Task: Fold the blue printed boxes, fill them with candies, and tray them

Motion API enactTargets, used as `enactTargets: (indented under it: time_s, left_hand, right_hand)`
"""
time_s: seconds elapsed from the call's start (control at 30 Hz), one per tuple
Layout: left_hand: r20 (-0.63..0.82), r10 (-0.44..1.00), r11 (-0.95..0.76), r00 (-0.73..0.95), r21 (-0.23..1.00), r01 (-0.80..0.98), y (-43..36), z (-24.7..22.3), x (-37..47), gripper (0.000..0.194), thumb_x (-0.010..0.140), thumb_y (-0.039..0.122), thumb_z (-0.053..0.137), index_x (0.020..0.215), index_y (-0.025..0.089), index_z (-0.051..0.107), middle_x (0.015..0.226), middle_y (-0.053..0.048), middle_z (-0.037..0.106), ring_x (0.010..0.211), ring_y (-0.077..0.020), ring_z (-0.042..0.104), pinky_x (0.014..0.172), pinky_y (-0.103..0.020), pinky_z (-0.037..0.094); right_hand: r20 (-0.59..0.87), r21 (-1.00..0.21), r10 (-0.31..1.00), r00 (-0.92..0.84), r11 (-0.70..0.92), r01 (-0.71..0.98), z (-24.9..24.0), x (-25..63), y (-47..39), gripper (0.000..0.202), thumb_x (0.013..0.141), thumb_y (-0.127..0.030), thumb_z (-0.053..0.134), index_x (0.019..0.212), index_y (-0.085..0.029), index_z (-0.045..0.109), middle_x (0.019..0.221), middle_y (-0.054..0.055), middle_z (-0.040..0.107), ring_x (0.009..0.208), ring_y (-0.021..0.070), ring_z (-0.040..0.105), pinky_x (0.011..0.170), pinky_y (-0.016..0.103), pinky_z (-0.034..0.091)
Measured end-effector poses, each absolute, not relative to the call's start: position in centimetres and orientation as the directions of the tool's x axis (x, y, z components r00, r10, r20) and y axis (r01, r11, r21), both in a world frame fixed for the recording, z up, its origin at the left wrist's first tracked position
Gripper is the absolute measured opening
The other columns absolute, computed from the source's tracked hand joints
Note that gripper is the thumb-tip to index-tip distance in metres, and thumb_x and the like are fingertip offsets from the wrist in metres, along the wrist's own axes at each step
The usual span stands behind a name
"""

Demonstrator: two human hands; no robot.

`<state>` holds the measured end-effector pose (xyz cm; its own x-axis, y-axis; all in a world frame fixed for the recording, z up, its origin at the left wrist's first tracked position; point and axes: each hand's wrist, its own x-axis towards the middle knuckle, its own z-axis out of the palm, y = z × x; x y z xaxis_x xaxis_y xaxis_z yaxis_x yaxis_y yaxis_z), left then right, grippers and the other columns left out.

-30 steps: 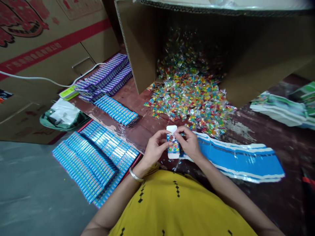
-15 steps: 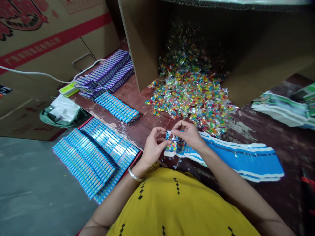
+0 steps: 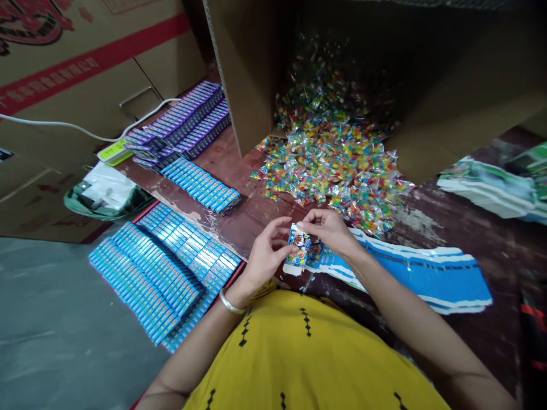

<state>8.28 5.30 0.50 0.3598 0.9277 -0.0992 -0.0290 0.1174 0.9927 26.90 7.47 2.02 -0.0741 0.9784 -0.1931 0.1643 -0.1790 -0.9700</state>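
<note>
A small blue printed candy box [image 3: 299,248] with a white end flap at its bottom is between my hands, close to my body. My left hand [image 3: 267,253] grips it from the left side, thumb on its front face. At its top edge, my right hand [image 3: 330,229] pinches with thumb and fingers. Just right of the box, and partly under my right forearm, a fanned row of flat blue cartons [image 3: 427,279] lies on the table. Beyond my hands spreads a heap of clear-wrapped colourful candies [image 3: 333,165]. Whether the box holds anything is hidden.
A big cardboard box [image 3: 252,74] lies open around the candy heap. Left of it are a row of blue boxes [image 3: 200,185] and stacked purple boxes [image 3: 183,119]. Filled blue boxes [image 3: 147,279] cover a red-edged tray at lower left. Green-white cartons [image 3: 482,188] lie at right.
The fingers of my left hand have lifted slightly from the box's upper edge while its thumb stays on the front. The view has shifted a little; the box stays in nearly the same place.
</note>
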Motion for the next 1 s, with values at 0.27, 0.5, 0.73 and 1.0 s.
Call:
enactTargets:
  time_s: [0.27, 0.5, 0.73, 1.0]
  left_hand:
    - [-0.107, 0.933, 0.112, 0.343, 0.994, 0.006, 5.1, -0.1, 8.3, 0.039, 0.078, 0.026, 0.072, 0.115, 0.02, 0.063, 0.103, -0.005, 0.067, 0.083, -0.0157, 0.065, 0.076, -0.028, 0.054]
    - [-0.19, 0.918, 0.216, 0.348, 0.976, -0.037, 5.2, -0.9, 7.9, 0.033, 0.075, 0.027, 0.075, 0.1, 0.018, 0.056, 0.089, -0.002, 0.065, 0.077, -0.0131, 0.064, 0.071, -0.024, 0.053]
    - [-0.299, 0.934, 0.312, 0.194, 0.949, -0.038, 6.4, -0.2, 6.8, 0.04, 0.072, 0.034, 0.076, 0.097, 0.019, 0.049, 0.08, 0.003, 0.058, 0.057, -0.0092, 0.057, 0.047, -0.021, 0.05]
    - [-0.348, 0.879, 0.407, 0.327, 0.904, -0.131, 6.2, -0.7, 7.2, 0.035, 0.078, 0.03, 0.07, 0.108, 0.018, 0.059, 0.095, -0.001, 0.064, 0.081, -0.0146, 0.065, 0.082, -0.033, 0.055]
  right_hand:
    - [-0.04, -0.972, 0.986, -0.163, 0.0, 0.235, 1.7, 26.9, 5.8, 0.017, 0.081, -0.038, 0.068, 0.077, -0.021, 0.065, 0.083, 0.001, 0.069, 0.078, 0.0168, 0.062, 0.07, 0.029, 0.048]
    - [-0.061, -0.948, 0.975, -0.213, 0.01, 0.319, 1.3, 28.8, 5.7, 0.016, 0.085, -0.036, 0.064, 0.091, -0.022, 0.07, 0.093, 0.003, 0.072, 0.082, 0.0178, 0.066, 0.073, 0.029, 0.05]
    - [-0.074, -0.375, 0.997, -0.021, -0.008, 0.927, 1.0, 36.4, 9.9, 0.01, 0.083, -0.027, 0.065, 0.089, -0.022, 0.071, 0.09, 0.005, 0.072, 0.083, 0.0228, 0.065, 0.069, 0.03, 0.042]
    - [-0.162, -0.222, 0.974, -0.156, 0.118, 0.968, 0.3, 35.1, 11.5, 0.005, 0.077, -0.025, 0.069, 0.078, -0.02, 0.067, 0.089, 0.006, 0.068, 0.079, 0.0208, 0.062, 0.065, 0.028, 0.038]
